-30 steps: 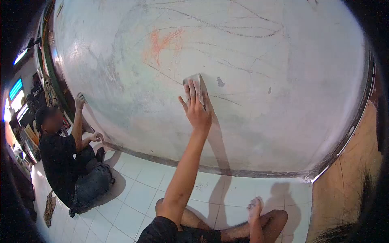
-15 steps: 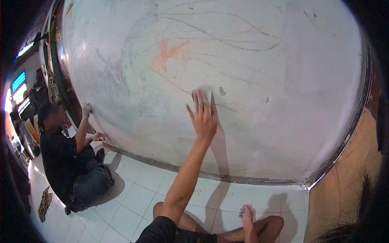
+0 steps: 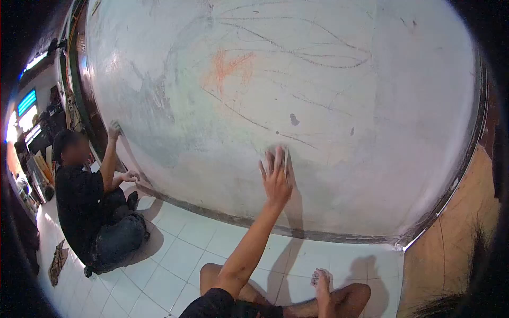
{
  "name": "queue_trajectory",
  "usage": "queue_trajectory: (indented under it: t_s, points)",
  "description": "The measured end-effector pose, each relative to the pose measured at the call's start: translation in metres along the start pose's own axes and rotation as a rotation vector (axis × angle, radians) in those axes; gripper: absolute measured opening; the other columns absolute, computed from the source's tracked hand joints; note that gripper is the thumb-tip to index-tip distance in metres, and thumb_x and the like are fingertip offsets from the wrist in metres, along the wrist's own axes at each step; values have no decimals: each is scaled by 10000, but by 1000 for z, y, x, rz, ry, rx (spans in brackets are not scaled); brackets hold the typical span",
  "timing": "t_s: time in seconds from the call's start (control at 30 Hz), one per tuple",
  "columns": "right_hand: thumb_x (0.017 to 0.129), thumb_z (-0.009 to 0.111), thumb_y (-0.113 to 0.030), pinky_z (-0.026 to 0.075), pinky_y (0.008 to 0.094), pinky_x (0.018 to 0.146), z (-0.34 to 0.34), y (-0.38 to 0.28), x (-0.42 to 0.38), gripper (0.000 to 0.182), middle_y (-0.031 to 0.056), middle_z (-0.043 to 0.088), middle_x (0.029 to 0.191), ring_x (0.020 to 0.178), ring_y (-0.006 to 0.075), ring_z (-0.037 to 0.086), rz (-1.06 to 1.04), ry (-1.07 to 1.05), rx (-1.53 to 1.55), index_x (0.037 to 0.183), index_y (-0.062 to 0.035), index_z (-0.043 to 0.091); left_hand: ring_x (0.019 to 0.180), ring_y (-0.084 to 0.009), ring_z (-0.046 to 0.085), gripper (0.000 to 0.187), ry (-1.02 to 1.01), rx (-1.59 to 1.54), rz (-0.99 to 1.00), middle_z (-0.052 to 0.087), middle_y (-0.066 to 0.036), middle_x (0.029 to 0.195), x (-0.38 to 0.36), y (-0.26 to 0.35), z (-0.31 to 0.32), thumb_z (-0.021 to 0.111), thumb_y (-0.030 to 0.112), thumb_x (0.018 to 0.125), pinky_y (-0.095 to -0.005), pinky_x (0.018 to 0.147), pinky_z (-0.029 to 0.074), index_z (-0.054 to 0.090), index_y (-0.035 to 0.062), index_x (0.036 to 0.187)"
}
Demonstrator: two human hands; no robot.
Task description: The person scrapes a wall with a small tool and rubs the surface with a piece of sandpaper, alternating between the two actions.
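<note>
My left hand (image 3: 278,177) is raised against the lower middle of a pale, scribbled wall (image 3: 413,122). Its fingers press a small flat piece that looks like sandpaper (image 3: 287,153) onto the surface; the piece is mostly hidden and blurred. Just above the fingertips run a dark drawn line (image 3: 238,112) and a grey patch (image 3: 294,120). Over my bent right leg (image 3: 352,297), my right hand (image 3: 321,279) is curled closed, with whitish dust on the fingers. Whatever it may hold is hidden.
To the left another person (image 3: 79,206) sits on the tiled floor (image 3: 193,233), one hand (image 3: 114,130) raised to the wall. A dark strip (image 3: 328,236) edges the wall's base. A brown board (image 3: 445,228) stands at the right. A cloth (image 3: 58,263) lies far left.
My left hand has slid down and slightly right along the wall, from the dark line to below it. My right hand stays over my leg. The other person's raised hand has moved up slightly.
</note>
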State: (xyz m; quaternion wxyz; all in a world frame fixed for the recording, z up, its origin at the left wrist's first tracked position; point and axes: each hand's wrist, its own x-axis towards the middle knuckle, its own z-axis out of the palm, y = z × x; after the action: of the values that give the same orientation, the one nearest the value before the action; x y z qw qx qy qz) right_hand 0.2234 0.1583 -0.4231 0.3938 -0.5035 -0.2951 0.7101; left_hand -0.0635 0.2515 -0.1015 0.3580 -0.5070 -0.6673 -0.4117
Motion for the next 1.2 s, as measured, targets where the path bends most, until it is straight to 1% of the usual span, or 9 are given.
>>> queue_trajectory:
  t_s: [0.2,0.3,0.4,0.47,0.77,0.87,1.0,1.1,1.2]
  points:
    - [849,630,-269,390,288,463,13,-14,-8,190,21,514,678,525,145,498,-38,-42,77,854,-108,528,1427,-367,143,457,234,-158,-29,230,-74,1547,104,16,-38,427,138,948,-560,1129,26,414,55,1398]
    - [859,624,-275,394,273,469,19,-21,-16,190,19,512,673,527,141,500,-44,-68,48,850,-113,524,1417,-369,176,477,243,-196,-79,262,-80,1533,67,18,-15,440,191,956,-576,1119,60,401,43,1408]
    - [872,609,-262,405,267,475,23,-17,-13,170,21,513,671,530,143,505,-85,-111,95,852,-122,514,1417,-378,171,484,-5,-110,-125,257,-83,1535,-15,15,10,451,200,952,-603,1107,49,401,70,1415]
    - [882,596,-253,408,270,474,22,-22,-15,154,21,514,673,536,146,508,-94,-148,94,860,-128,509,1428,-369,137,481,-13,-107,-94,226,-77,1547,-19,4,14,432,182,949,-607,1110,12,397,99,1422]
    - [908,542,-227,402,276,462,27,-36,-34,108,22,523,707,572,146,526,-159,-157,131,892,-137,484,1447,-327,69,501,277,-106,-93,144,-85,1568,134,-6,-39,383,238,974,-574,1127,3,327,122,1458]
    - [907,537,-217,395,275,464,32,-37,-29,96,21,522,707,571,139,522,-148,-168,85,902,-132,493,1446,-327,75,534,156,-60,-87,138,-94,1568,93,-4,-39,405,219,959,-572,1128,8,294,86,1464]
    - [907,528,-208,385,276,463,33,-32,-29,105,27,515,693,556,137,512,-156,-214,64,869,-116,493,1445,-333,81,562,-195,-102,31,153,-105,1564,-52,-13,0,408,181,940,-581,1125,-9,266,42,1466]
    - [909,523,-219,372,273,463,27,-25,-27,142,35,514,680,545,141,504,-171,-226,-21,834,-101,498,1446,-328,85,557,-292,-54,42,157,-98,1564,-53,-17,-3,397,171,939,-592,1120,-23,267,58,1469]
    - [915,521,-238,363,270,470,16,-24,-18,182,36,517,672,540,142,495,-207,-293,-110,813,-87,513,1445,-334,87,526,-118,16,69,164,-80,1565,28,-13,-24,406,156,932,-601,1117,-19,330,107,1451]
